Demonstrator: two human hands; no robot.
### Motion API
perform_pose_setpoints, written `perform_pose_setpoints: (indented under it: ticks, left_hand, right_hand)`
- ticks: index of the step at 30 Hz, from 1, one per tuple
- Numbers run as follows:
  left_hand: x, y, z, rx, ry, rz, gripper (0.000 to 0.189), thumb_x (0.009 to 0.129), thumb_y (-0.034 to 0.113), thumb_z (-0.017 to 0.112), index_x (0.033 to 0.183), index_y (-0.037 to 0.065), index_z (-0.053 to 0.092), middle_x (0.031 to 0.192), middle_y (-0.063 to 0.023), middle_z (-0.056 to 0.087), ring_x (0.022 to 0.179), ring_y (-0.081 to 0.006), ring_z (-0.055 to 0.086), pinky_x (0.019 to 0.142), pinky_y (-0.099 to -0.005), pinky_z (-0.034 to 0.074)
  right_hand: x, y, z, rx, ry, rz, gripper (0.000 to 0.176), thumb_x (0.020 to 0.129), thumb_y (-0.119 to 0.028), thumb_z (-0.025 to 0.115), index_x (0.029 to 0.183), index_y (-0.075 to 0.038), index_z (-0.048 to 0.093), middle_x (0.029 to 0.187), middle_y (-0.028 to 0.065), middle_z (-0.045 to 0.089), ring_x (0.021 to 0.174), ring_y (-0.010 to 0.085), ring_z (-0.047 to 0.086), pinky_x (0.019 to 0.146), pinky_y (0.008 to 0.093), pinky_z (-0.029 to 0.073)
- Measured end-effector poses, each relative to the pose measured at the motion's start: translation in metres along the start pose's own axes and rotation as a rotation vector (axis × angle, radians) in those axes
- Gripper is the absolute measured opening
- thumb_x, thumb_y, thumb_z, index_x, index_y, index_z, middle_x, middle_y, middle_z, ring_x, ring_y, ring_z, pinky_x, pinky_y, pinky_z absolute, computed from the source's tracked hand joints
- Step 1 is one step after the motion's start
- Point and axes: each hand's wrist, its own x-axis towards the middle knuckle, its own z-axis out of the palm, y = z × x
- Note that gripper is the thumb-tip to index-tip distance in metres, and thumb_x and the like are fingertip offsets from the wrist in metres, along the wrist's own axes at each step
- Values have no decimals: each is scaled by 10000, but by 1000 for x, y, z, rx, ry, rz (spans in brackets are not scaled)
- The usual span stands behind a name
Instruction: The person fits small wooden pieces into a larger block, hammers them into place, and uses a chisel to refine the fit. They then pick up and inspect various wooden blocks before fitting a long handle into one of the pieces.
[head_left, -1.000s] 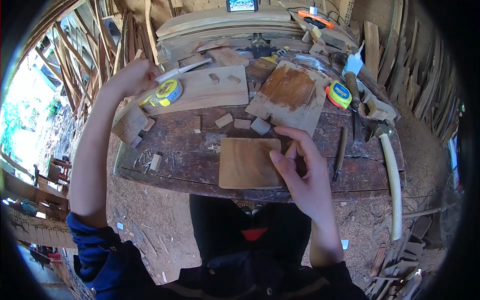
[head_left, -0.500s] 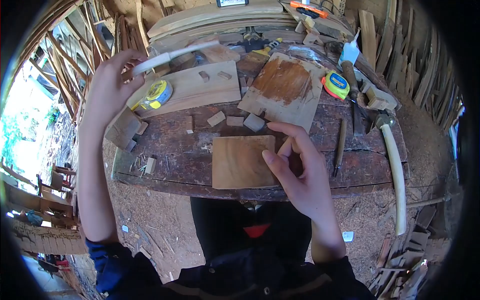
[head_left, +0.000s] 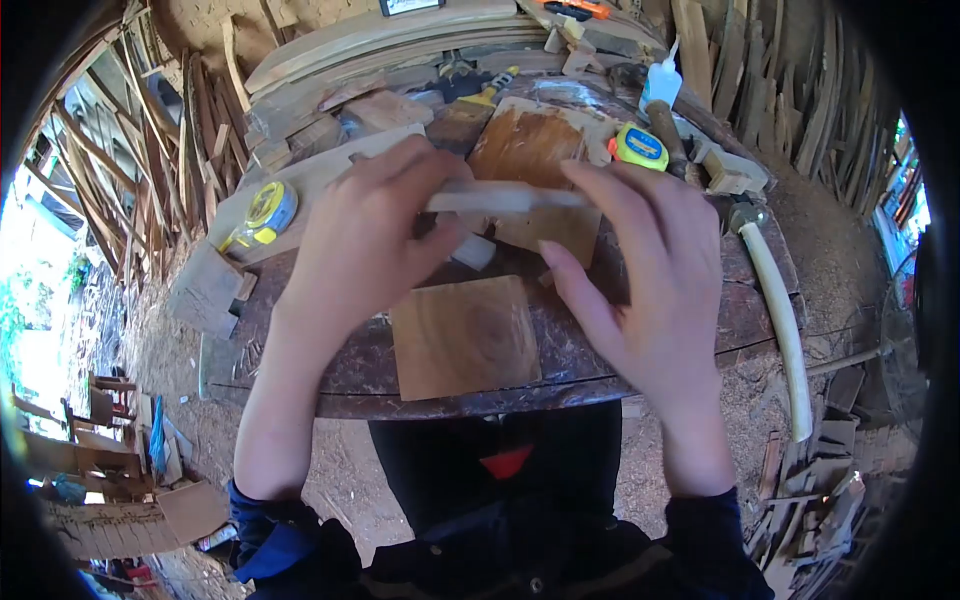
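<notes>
My left hand [head_left: 365,235] is closed around one end of a pale stick [head_left: 490,198], thicker near the hand and narrower at its far end; motion blurs it. The stick lies level above the bench and points right. My right hand [head_left: 665,260] is open, thumb and fingers spread, close to the stick's narrow end. Below and between both hands, a square wooden block [head_left: 465,345] rests flat near the bench's front edge. A small wood offcut [head_left: 474,252] shows just behind it, partly covered by my left hand.
A yellow tape measure [head_left: 268,212] lies on a board at left, another tape measure [head_left: 640,148] at back right. A brown-stained board [head_left: 530,150] is behind the stick. A pale-handled hammer [head_left: 775,310] hangs over the right edge. A glue bottle [head_left: 661,84] stands behind.
My left hand has brought the stick from the upper left to above the bench's middle. My right hand has left the block's edge, moving up and right. The view has shifted a little.
</notes>
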Motion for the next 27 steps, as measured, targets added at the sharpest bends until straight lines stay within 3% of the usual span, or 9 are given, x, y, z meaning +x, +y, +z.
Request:
perform_pose_setpoints:
  ticks: [4,7,10,14,18,24,27]
  left_hand:
    - [4,-1,6,79,66,70,297,783,84,774,1067,53,690,1002,-103,673,876,-355,695,746,-430,561]
    - [8,-4,3,123,111,84,300,784,116,781,1062,54,686,996,-110,669,880,-367,686,754,-432,557]
    - [9,-16,0,122,140,69,298,789,146,782,1057,55,687,977,-119,672,866,-360,685,741,-428,551]
    - [3,-39,2,149,142,3,277,803,189,788,1025,52,695,914,-126,683,788,-340,682,685,-420,540]
    - [-8,-44,6,108,85,-79,277,799,233,830,974,56,708,840,-117,687,701,-312,672,639,-406,528]
    - [-11,-39,2,125,60,6,380,778,374,900,932,76,719,775,-92,689,655,-281,680,610,-396,527]
    - [-12,-40,1,140,84,36,400,780,404,904,922,79,720,740,-81,687,633,-274,680,593,-390,526]
  right_hand:
    - [19,15,4,-82,-186,-106,353,896,-267,773,1175,-86,654,1037,89,656,977,311,662,850,414,524]
    - [39,24,14,-75,-167,-208,269,926,-283,740,1075,-82,639,974,80,655,940,288,687,786,391,555]
    - [56,34,20,-40,-234,-248,308,931,-280,744,1157,-86,666,1014,87,695,902,313,706,751,396,571]
    - [63,51,36,2,-255,-297,305,935,-306,745,1129,-81,676,1028,81,699,884,305,709,734,394,567]
    - [50,55,44,126,-378,-157,265,956,-284,737,1069,-49,693,955,97,698,835,303,711,714,387,558]
    - [23,50,65,336,-370,-48,235,961,-281,741,1050,-68,697,883,94,683,723,300,695,614,374,541]
    - [28,46,59,396,-387,37,218,947,-256,763,1024,-57,720,848,84,691,646,233,679,572,335,507]
